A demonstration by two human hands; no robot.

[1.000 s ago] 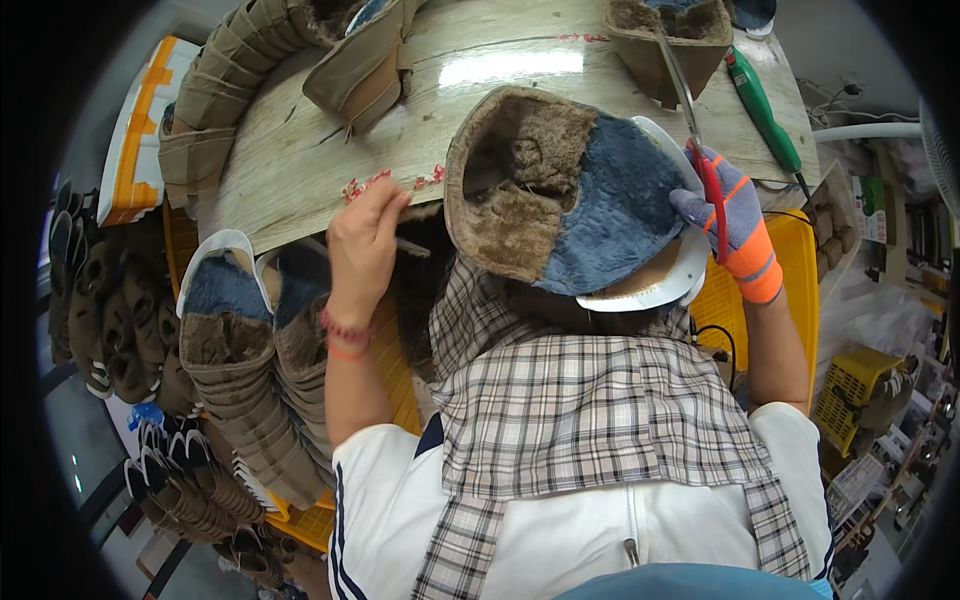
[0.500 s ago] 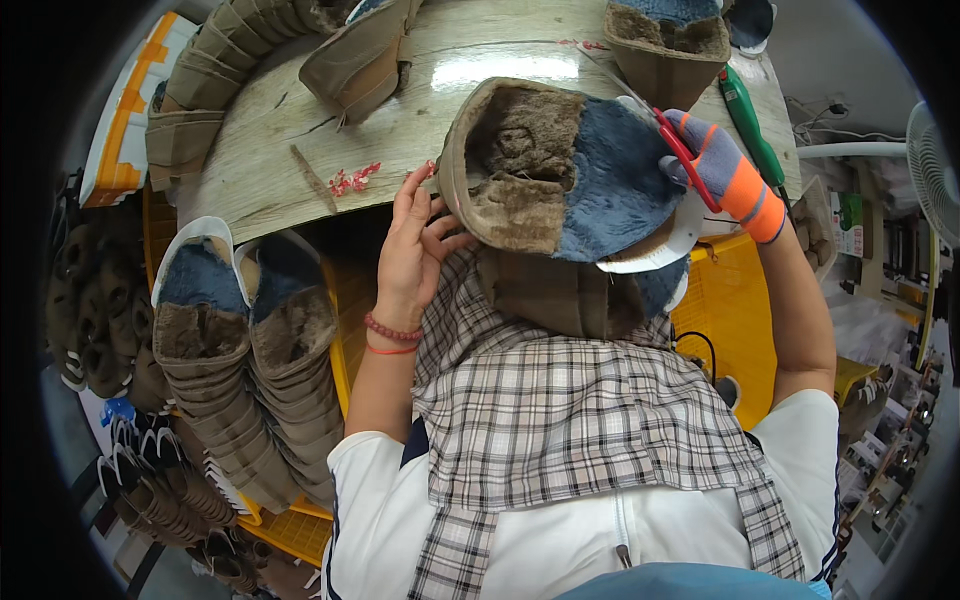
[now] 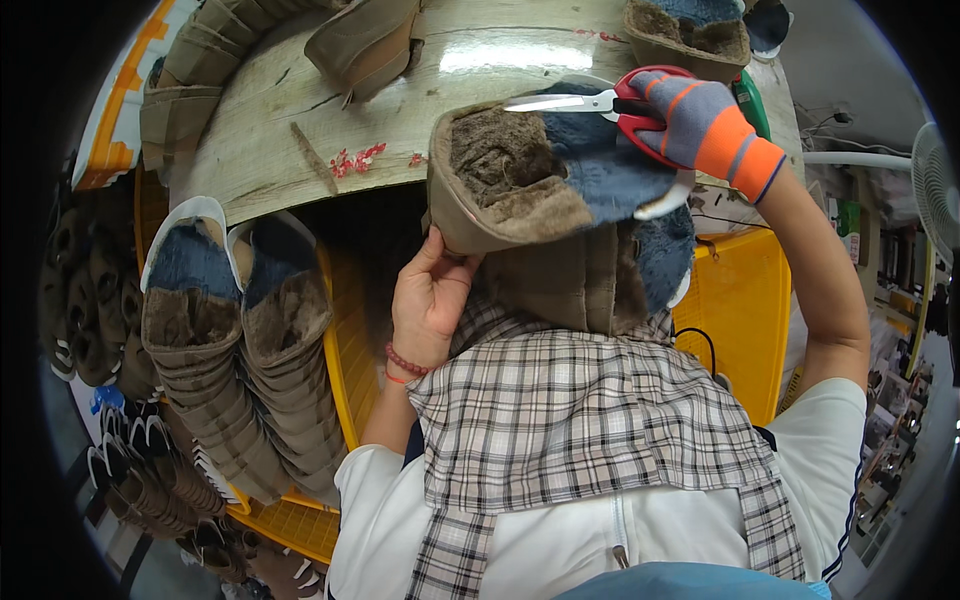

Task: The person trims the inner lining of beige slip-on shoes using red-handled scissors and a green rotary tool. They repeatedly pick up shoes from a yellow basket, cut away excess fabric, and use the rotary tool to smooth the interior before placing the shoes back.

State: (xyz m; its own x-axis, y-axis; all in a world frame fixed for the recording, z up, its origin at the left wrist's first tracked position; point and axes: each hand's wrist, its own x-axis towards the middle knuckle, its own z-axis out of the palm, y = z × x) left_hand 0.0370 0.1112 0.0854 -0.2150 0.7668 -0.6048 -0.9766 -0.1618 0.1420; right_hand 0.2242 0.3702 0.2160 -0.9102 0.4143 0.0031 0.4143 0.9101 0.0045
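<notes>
My left hand (image 3: 435,298) pinches the lower left edge of a brown shoe upper (image 3: 515,215) with brown fleece and blue lining, thumb on its outer side. A white rim shows at its right end. My right hand (image 3: 705,130), in a grey and orange glove, grips red-handled scissors (image 3: 590,103). Their blades point left across the upper's far edge. A second lined shoe upper (image 3: 550,280) lies under the first, on my checked apron (image 3: 570,420).
Two tall stacks of nested uppers (image 3: 200,330) stand left beside a yellow crate (image 3: 345,350). On the wood-patterned table (image 3: 260,150) lie more uppers (image 3: 365,45), red scraps (image 3: 357,160) and a green-handled tool (image 3: 750,105). Another yellow crate (image 3: 745,310) sits at right.
My left hand has moved down to the upper's near edge and grips it. The scissors have swung from beside the upper to lie over it, pointing left. The upper has tilted.
</notes>
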